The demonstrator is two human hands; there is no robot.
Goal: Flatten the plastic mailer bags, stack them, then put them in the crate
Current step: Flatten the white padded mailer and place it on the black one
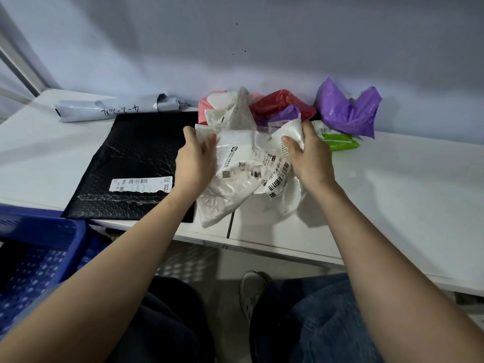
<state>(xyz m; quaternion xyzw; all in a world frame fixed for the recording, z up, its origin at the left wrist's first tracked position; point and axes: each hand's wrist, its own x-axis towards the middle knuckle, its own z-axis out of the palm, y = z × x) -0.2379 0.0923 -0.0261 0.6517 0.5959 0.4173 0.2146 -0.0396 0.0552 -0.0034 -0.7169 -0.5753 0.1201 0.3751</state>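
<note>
Barcode labels on crumpled white mailer (246,166), both hands' grip (195,158) (311,158)

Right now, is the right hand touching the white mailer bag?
Touching. The head view shows the right hand pinching the white mailer bag at its upper right corner.

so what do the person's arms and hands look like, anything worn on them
Both forearms are bare with no sleeves in view. The left hand and right hand wear no gloves, and no rings, watch or bracelets show. Nails look short and unpainted.

One black mailer (131,163), one blue crate (39,258), two purple bags (345,111).
</note>
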